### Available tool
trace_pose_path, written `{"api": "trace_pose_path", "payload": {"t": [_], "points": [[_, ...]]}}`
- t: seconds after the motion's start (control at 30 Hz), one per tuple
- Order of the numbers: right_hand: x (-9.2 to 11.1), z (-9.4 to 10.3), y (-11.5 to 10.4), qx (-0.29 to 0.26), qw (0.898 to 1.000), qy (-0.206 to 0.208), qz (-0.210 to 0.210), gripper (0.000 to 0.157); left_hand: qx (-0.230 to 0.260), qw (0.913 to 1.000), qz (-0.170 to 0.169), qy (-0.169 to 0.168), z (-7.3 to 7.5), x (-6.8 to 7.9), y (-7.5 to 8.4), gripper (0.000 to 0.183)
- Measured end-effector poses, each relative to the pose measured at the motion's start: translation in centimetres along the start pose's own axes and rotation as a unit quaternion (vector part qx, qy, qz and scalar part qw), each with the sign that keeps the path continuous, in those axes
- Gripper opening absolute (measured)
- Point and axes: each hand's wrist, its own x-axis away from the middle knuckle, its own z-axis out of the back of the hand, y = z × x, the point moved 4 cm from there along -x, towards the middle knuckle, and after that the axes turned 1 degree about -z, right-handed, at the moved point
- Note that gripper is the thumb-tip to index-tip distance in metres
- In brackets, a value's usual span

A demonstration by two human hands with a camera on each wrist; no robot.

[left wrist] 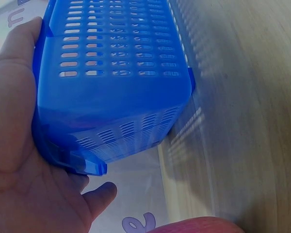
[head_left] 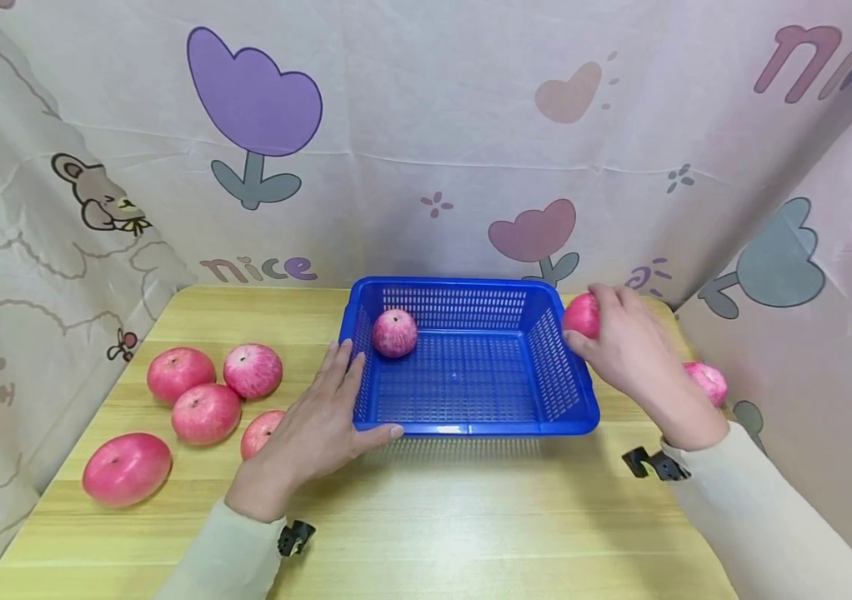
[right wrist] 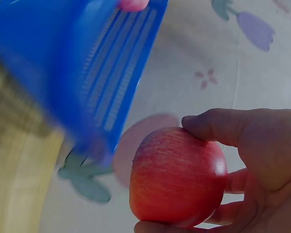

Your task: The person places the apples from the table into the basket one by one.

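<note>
A blue plastic basket (head_left: pixel 468 428) with slotted walls stands on the wooden table, one pink-red apple (head_left: pixel 394 333) lying inside at its left end. My left hand (head_left: pixel 321 417) rests on the basket's left rim with straight fingers and the thumb spread along the front edge; the left wrist view shows its palm against the rim. At the basket's right rim, my right hand (head_left: pixel 624 337) holds a red apple (right wrist: pixel 177 177) between thumb and fingers. In the right wrist view that apple is raised beside the basket's outer wall.
Several apples (head_left: pixel 205 413) lie on the table left of the basket, one partly hidden behind my left hand. Another apple (head_left: pixel 707 382) sits at the table's right edge, partly behind my right forearm. A printed curtain (head_left: pixel 411 100) hangs behind the table and along both sides.
</note>
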Motion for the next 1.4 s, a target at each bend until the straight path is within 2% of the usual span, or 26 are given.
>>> {"api": "trace_pose_path", "payload": {"t": [0.27, 0.57, 0.73, 0.97, 1.17, 1.4], "points": [[-2.9, -0.7, -5.5, -0.010, 0.997, -0.030, 0.065, 0.074, 0.005, 0.9999, 0.007, -0.006, 0.0, 0.0, 0.1, 0.125], [-6.5, -4.5, -9.6, -0.020, 0.987, -0.063, 0.145, 0.069, 0.005, 0.9999, 0.011, -0.007, 0.0, 0.0, -0.1, 0.124], [-7.9, -7.5, -10.4, -0.023, 0.980, -0.106, 0.166, 0.074, 0.003, 0.9999, 0.009, -0.007, 0.0, 0.0, -0.1, 0.127], [-8.7, -11.0, -10.6, 0.022, 0.965, -0.161, 0.207, 0.077, -0.007, 1.0000, -0.003, -0.005, 0.2, -0.1, 0.1, 0.129], [-8.9, -12.4, -10.5, 0.048, 0.956, -0.176, 0.228, 0.078, -0.033, 0.9994, -0.012, -0.003, 0.3, 0.0, 0.2, 0.130], [-8.9, -13.2, -10.4, 0.053, 0.955, -0.181, 0.230, 0.075, -0.047, 0.9987, -0.021, 0.000, 0.3, 0.0, 0.3, 0.130]]}}
